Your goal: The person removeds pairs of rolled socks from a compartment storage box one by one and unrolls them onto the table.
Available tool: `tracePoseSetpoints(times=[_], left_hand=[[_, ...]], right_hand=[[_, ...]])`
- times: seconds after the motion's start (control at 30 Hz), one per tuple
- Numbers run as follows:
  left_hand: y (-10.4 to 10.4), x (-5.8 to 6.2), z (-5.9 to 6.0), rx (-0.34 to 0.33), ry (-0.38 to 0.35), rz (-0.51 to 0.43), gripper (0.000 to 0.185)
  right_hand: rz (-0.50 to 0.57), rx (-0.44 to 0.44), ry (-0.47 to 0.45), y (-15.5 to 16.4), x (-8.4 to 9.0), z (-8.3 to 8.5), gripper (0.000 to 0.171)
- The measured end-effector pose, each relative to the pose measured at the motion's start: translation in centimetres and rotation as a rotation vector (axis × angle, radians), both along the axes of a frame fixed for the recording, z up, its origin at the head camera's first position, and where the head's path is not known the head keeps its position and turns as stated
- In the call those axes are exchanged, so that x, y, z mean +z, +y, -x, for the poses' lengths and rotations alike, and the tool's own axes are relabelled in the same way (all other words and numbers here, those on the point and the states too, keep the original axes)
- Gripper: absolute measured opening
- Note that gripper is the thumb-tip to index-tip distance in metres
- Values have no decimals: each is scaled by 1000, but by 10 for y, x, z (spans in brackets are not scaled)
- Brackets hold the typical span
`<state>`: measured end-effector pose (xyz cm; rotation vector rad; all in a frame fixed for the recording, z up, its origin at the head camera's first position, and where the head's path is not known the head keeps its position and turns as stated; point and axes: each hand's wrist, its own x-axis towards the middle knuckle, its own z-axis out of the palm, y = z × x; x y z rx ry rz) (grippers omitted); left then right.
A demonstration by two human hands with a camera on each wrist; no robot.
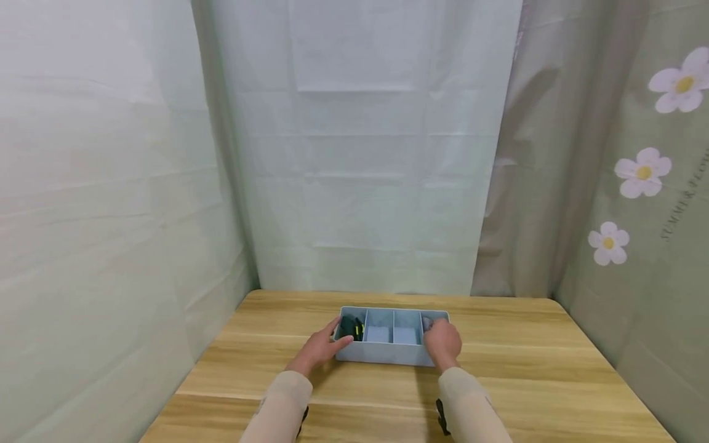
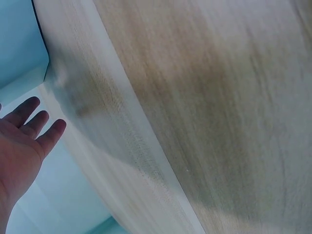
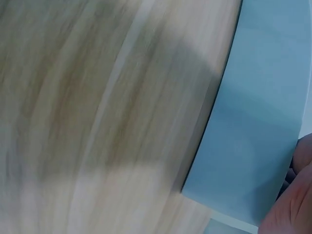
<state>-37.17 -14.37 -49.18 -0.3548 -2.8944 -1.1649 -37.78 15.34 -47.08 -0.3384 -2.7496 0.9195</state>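
Note:
A light blue organizer tray [image 1: 388,355] with several compartments sits on the wooden table [image 1: 554,375]. Its leftmost compartment holds a dark item with yellow-green marks [image 1: 351,328]; two middle compartments hold folded grey-blue items [image 1: 378,334]. My left hand [image 1: 321,347] lies with straight fingers against the tray's left end; the left wrist view shows the left hand [image 2: 24,141] open beside the blue tray wall [image 2: 19,39]. My right hand [image 1: 443,343] curls over the tray's right end, hiding most of that compartment. In the right wrist view, fingers [image 3: 292,204] meet the tray wall [image 3: 258,122].
Pale green cloth hangs behind and to the left of the table. A curtain with white flowers [image 1: 642,172] hangs on the right. Bare wood surrounds the tray on every side, with the table's front edge near my sleeves.

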Motion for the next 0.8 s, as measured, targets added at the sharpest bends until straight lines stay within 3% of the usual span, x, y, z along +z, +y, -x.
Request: tracePoseSetpoints(times=[0.17, 0.3, 0.47, 0.8], left_hand=[[2, 1, -1, 12, -17, 0, 79], [2, 2, -2, 16, -22, -12, 79], [3, 2, -2, 20, -29, -14, 80], [2, 7, 3, 22, -29, 65, 78]], right_hand=[[27, -27, 36, 0, -3, 0, 32], [61, -47, 99, -1, -5, 1, 16], [108, -49, 179, 1, -6, 0, 33], [237, -64, 285, 6, -1, -2, 30]])
